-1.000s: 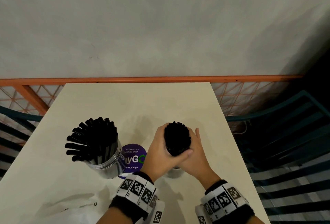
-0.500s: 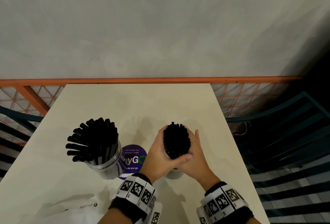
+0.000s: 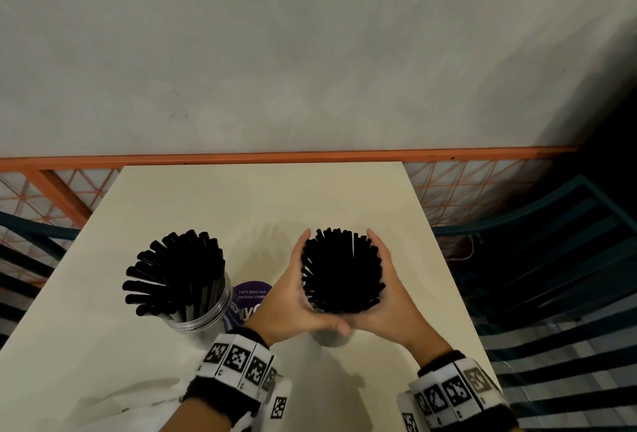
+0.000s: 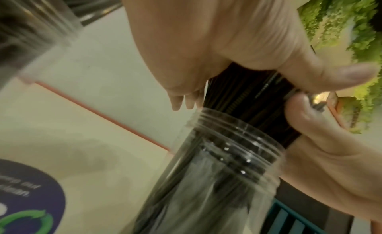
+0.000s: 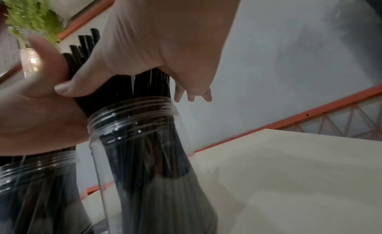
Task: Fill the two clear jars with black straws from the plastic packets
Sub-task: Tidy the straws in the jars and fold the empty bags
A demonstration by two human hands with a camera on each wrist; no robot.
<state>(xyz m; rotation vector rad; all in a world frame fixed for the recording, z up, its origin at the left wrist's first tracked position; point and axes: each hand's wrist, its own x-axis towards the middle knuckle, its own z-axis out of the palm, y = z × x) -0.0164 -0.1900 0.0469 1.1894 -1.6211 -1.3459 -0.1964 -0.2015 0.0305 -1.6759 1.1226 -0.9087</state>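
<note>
So I've got both hands cupped around the bundle of black straws (image 3: 341, 271) standing in the right jar (image 5: 144, 155): my left hand (image 3: 293, 297) wraps the left side, my right hand (image 3: 389, 297) the right side, thumbs meeting on the near side just above the jar's threaded mouth. Fingers are curved round the bundle, more corralling than squeezing, and the tops are splaying out between my palms

The thing that matters here: the straws run pretty much straight up and down, lower ends already inside the jar, and the bundle sits dead centre between both hands, so neither one is nearer. The jar itself is right under my hands on the table (image 3: 262, 197), mostly hidden from the head view. In the wrist views I can't tell for sure if the straw ends have reached the bottom

To the left stands the other jar (image 3: 203, 307), already stuffed with straws that fan out toward the left. It's near but not touching my left hand. A purple round sticker (image 3: 250, 295) lies on the table between the two jars, and something like an empty plastic packet (image 3: 113, 407) lies at the near left edge. Nothing really blocks me; I'd guess the only risk is loose straws tipping over the rim if I open my hands too fast
</note>
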